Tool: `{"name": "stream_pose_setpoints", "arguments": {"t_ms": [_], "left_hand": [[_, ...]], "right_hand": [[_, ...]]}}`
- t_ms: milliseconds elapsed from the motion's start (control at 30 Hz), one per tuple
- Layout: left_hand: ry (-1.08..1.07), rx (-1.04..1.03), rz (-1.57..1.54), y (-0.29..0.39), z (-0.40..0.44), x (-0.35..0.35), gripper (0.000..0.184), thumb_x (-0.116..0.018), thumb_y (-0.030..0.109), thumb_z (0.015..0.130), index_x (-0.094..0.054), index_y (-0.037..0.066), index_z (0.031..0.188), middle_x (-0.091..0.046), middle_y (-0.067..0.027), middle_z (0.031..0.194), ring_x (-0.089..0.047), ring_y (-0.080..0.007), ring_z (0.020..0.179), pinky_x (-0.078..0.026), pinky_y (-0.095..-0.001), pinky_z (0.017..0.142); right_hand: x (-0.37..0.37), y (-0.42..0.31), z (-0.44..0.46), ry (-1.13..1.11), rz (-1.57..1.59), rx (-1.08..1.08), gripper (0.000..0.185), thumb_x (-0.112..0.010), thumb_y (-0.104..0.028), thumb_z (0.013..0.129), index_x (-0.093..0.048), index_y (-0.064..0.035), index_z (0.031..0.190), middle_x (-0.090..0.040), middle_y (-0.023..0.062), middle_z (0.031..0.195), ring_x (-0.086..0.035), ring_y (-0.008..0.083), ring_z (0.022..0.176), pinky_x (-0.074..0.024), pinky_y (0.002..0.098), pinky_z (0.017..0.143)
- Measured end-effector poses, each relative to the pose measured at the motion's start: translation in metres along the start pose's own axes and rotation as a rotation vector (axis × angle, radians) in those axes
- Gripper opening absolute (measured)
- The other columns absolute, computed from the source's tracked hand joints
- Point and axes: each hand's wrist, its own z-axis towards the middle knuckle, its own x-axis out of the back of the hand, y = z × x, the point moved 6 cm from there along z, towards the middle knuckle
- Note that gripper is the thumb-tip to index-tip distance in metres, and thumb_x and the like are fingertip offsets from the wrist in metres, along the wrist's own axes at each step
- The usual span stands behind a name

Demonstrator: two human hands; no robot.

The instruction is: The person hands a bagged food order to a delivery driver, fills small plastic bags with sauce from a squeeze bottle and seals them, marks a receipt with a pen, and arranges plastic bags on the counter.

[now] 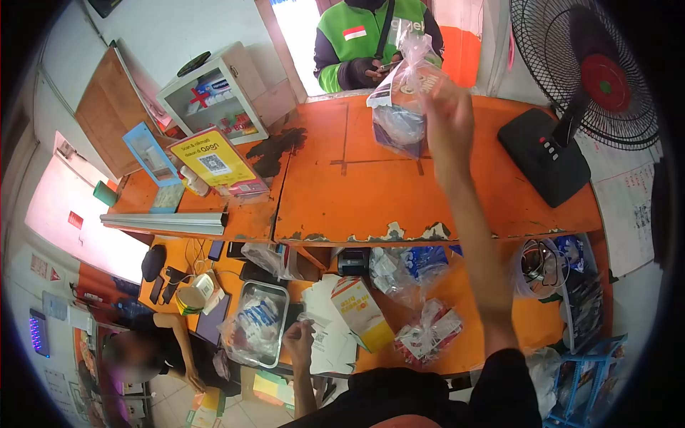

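My right hand [451, 105] reaches over the orange counter at the upper right side of a tied clear plastic bag [399, 125]. A printed box is visible inside the bag, and its knotted top points up. Motion blurs the fingers, so their grip is unclear. Lower down, my left hand [300, 339] hovers with curled fingers between a metal tray [284, 303] and a stack of white paper sheets [335, 349]. Whatever it holds, if anything, is hidden.
Across the counter [321, 207] stands a person in a green jacket [335, 36]. A fan [564, 143] is at right, a yellow QR sign [214, 162] at left. Below are a yellow-white carton [362, 314] and a tied red-white bag [428, 332]. Another person [175, 349] sits lower left.
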Motion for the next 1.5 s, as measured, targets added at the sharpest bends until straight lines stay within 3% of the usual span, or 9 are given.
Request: {"name": "stream_pose_setpoints", "arguments": {"t_ms": [100,200,367,500,800,900,1033,1100,1500], "left_hand": [[-0.131,-0.083,0.014,0.052,-0.018,-0.025,0.015,-0.066,0.013,0.09,-0.068,-0.001,0.083,-0.059,-0.0001,0.065,-0.045,-0.0033,0.051,-0.032,-0.0196,0.045],[-0.285,-0.11,0.012,0.085,-0.042,-0.062,0.009,-0.067,0.005,0.088,-0.067,-0.002,0.082,-0.062,-0.0025,0.069,-0.051,-0.0058,0.056,-0.038,-0.0201,0.049],[-0.7,-0.048,0.026,0.098,-0.09,-0.116,0.009,-0.068,0.008,0.089,-0.064,0.001,0.087,-0.063,-0.0015,0.08,-0.055,-0.005,0.065,-0.042,-0.0191,0.053],[-0.9,0.049,0.183,0.088,-0.121,-0.127,0.01,-0.067,0.012,0.091,-0.064,0.002,0.09,-0.064,-0.0004,0.08,-0.055,-0.0038,0.068,-0.044,-0.0188,0.054],[-1.088,0.096,0.382,0.079,-0.164,-0.126,0.014,-0.065,0.014,0.093,-0.063,0.0,0.093,-0.061,0.0007,0.078,-0.052,-0.0036,0.065,-0.045,-0.0194,0.058],[-1.18,-0.024,0.615,0.068,-0.178,-0.115,0.019,-0.06,0.017,0.096,-0.062,-0.001,0.094,-0.061,-0.0003,0.079,-0.054,-0.0054,0.07,-0.048,-0.0227,0.065],[-1.209,0.059,0.795,0.054,-0.196,-0.096,0.027,-0.05,0.021,0.101,-0.061,-0.004,0.095,-0.06,-0.0032,0.076,-0.052,-0.0073,0.071,-0.048,-0.027,0.068],[-1.229,0.039,0.772,0.052,-0.203,-0.086,0.027,-0.051,0.022,0.1,-0.061,-0.002,0.092,-0.06,-0.0044,0.065,-0.053,-0.0078,0.054,-0.046,-0.0269,0.054],[-0.842,-0.543,0.882,0.06,-0.284,-0.023,0.025,-0.064,0.013,0.084,-0.057,-0.003,0.066,-0.047,-0.0099,0.05,-0.039,-0.0103,0.047,-0.033,-0.0312,0.045]], "right_hand": [[0.036,-0.026,-0.135,-0.486,0.102,-0.302,0.015,-0.058,-0.018,0.097,-0.057,-0.0036,0.097,-0.054,-0.0008,0.088,-0.051,0.0054,0.079,-0.0421,0.0217,0.07],[0.058,-0.023,-0.26,-0.945,-0.169,-0.325,0.019,-0.071,-0.016,0.085,-0.061,-0.0052,0.098,-0.065,0.0047,0.082,-0.056,0.012,0.064,-0.0457,0.0281,0.058],[0.104,-0.041,-0.347,-0.758,-0.166,-0.54,0.023,-0.075,-0.012,0.079,-0.062,-0.0004,0.093,-0.064,0.0097,0.078,-0.057,0.0146,0.061,-0.0456,0.0273,0.057],[0.146,-0.055,-0.361,-0.58,-0.217,-0.374,0.021,-0.073,-0.011,0.081,-0.063,0.0016,0.094,-0.063,0.0102,0.074,-0.057,0.0139,0.059,-0.0447,0.027,0.054],[0.194,-0.063,-0.413,-0.374,-0.084,-0.618,0.013,-0.067,-0.009,0.085,-0.063,0.0038,0.085,-0.062,0.0113,0.068,-0.058,0.0146,0.058,-0.0461,0.0276,0.056],[0.196,-0.061,-0.439,-0.553,-0.241,-0.557,0.016,-0.064,-0.013,0.085,-0.06,0.0024,0.083,-0.059,0.0145,0.066,-0.06,0.0252,0.057,-0.0454,0.0355,0.054],[0.2,-0.063,-0.468,-0.522,-0.213,-0.527,0.018,-0.062,-0.015,0.084,-0.057,0.0008,0.079,-0.057,0.0178,0.066,-0.059,0.0325,0.059,-0.0445,0.0386,0.055],[0.203,-0.069,-0.475,-0.505,-0.16,-0.528,0.018,-0.061,-0.016,0.084,-0.057,0.0006,0.08,-0.057,0.0185,0.067,-0.059,0.0334,0.06,-0.0443,0.039,0.055],[0.243,-0.145,-0.543,-0.357,-0.547,-0.487,0.021,-0.066,-0.016,0.08,-0.054,-0.003,0.068,-0.059,0.0137,0.064,-0.061,0.0335,0.061,-0.0468,0.0416,0.055]]}}
